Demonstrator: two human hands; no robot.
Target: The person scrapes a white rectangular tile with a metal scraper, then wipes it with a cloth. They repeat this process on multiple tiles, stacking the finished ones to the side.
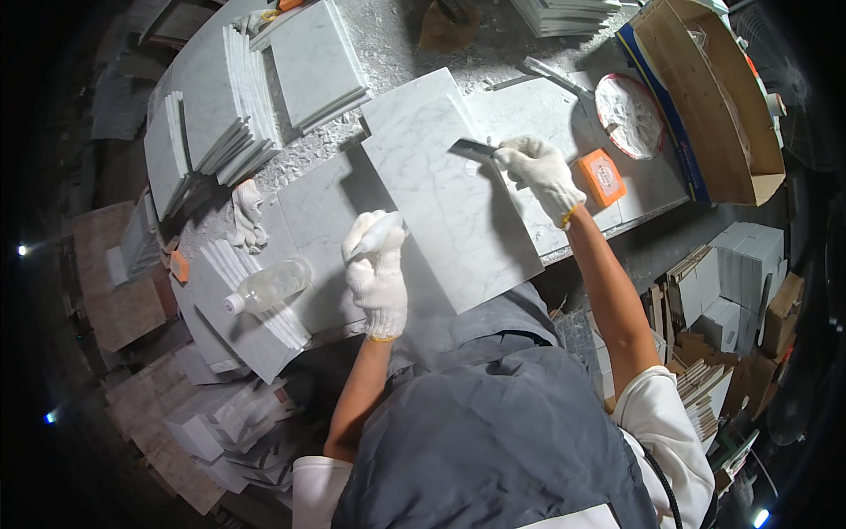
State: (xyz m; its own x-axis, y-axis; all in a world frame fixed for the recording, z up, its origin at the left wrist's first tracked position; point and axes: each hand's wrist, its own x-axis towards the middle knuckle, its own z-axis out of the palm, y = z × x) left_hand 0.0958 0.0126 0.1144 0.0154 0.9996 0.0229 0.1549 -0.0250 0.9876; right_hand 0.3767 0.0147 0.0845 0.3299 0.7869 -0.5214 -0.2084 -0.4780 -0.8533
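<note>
My left hand [377, 282], in a white knit glove, is closed round a smooth, whitish, rounded object [379, 234] whose kind I cannot make out. It hovers left of a grey-veined white marble tile [449, 198]. My right hand [539, 169], gloved likewise, pinches a thin dark scraper blade [473, 148] whose tip reaches over the tile's right part. That tile lies across other slabs, its near end close to my apron. Just right of my right hand sits an orange block [603, 177]. Beyond it stands a red-rimmed round dish of white paste [630, 116].
Stacked marble tiles [220, 106] stand at the far left, with white rubble [308, 163] around them. A clear plastic bottle [269, 286] lies on tiles at left, near a loose glove [248, 216]. An open cardboard box [714, 97] occupies the right. Boxes and tiles [740, 273] crowd below.
</note>
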